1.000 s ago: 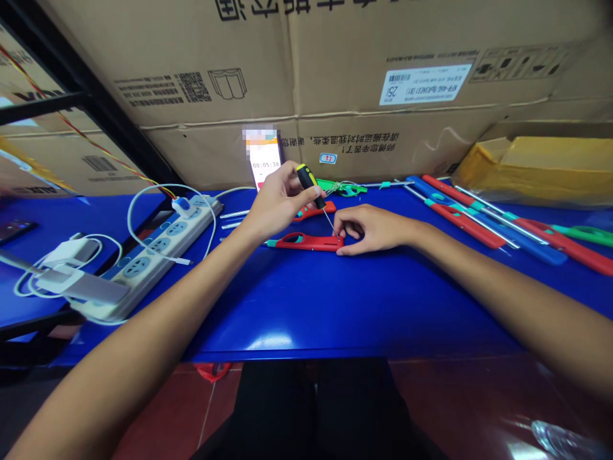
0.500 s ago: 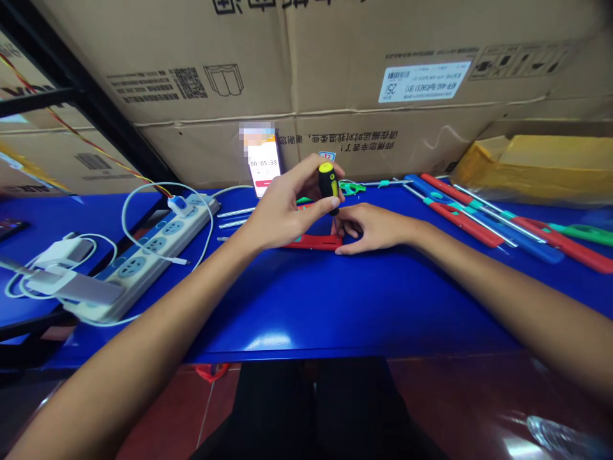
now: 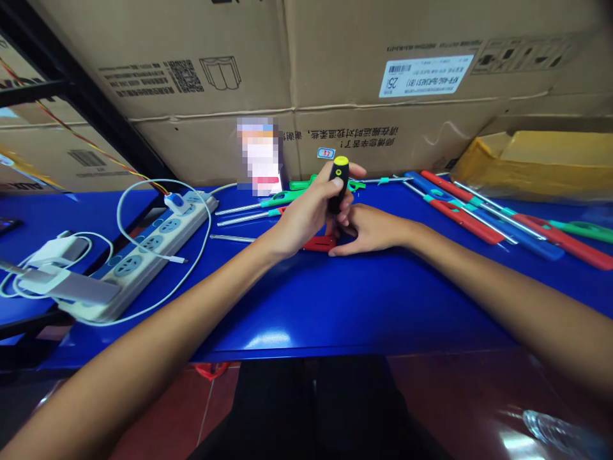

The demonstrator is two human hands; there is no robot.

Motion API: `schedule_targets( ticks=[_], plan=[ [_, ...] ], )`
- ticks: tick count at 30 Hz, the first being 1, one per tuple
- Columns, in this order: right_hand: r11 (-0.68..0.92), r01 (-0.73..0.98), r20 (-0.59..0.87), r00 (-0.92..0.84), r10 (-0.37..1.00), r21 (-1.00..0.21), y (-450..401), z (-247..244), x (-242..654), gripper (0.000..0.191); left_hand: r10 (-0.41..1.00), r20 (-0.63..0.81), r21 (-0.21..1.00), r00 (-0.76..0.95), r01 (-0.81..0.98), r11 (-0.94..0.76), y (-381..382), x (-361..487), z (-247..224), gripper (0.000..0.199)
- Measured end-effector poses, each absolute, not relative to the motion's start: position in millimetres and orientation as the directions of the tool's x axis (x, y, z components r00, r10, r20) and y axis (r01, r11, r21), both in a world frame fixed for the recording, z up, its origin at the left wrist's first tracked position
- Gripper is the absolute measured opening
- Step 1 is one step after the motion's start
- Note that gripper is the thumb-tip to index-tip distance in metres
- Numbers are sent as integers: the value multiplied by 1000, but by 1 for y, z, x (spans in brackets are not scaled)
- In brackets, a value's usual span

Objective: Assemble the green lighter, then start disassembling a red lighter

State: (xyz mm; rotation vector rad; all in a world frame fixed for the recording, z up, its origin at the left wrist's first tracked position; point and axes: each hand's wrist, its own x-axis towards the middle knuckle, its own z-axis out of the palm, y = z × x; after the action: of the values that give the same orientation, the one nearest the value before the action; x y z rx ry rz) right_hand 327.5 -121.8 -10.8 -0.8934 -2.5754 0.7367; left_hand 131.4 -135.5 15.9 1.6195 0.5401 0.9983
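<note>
In my left hand (image 3: 306,217) is a screwdriver (image 3: 340,176) with a black and yellow handle, held upright with the fingers closed round it. Its tip is hidden behind my fingers. Under it a red long-nosed lighter (image 3: 320,244) lies on the blue table, its metal tube pointing left. My right hand (image 3: 378,230) is closed at the lighter's right end, thumb along the near edge, fingertips partly hidden. Just beyond my left hand lie a green lighter (image 3: 282,199) and another red lighter (image 3: 276,212).
Several red, blue and green lighters (image 3: 536,245) lie at the right, near a yellow-taped carton (image 3: 550,153). A power strip (image 3: 163,230) with white cables stands at the left. A phone (image 3: 262,160) leans on the large cardboard box (image 3: 335,70) behind the table.
My left hand has shifted slightly right and regripped the screwdriver, its fingers now wrapped further round the handle. My right hand stays almost in place at the red lighter.
</note>
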Motion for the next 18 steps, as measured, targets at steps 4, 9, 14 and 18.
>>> schedule_targets(
  ticks=[4, 9, 14, 18],
  plan=[
    [670, 448, 139, -762, 632, -591, -122, -11, 328, 36, 762, 375, 926, 528, -177, -333, -130, 126, 14, 31],
    [655, 484, 108, -752, 651, -580, -121, -10, 326, 38, 755, 373, 927, 540, -255, -275, -125, 125, 13, 42],
    [665, 470, 121, -758, 641, -580, -121, -11, 326, 35, 722, 343, 937, 601, -273, -217, -130, 129, 21, 41],
    [657, 467, 122, -754, 646, -592, -121, -10, 326, 34, 732, 413, 908, 542, -302, -289, -128, 129, 15, 45]
  ],
)
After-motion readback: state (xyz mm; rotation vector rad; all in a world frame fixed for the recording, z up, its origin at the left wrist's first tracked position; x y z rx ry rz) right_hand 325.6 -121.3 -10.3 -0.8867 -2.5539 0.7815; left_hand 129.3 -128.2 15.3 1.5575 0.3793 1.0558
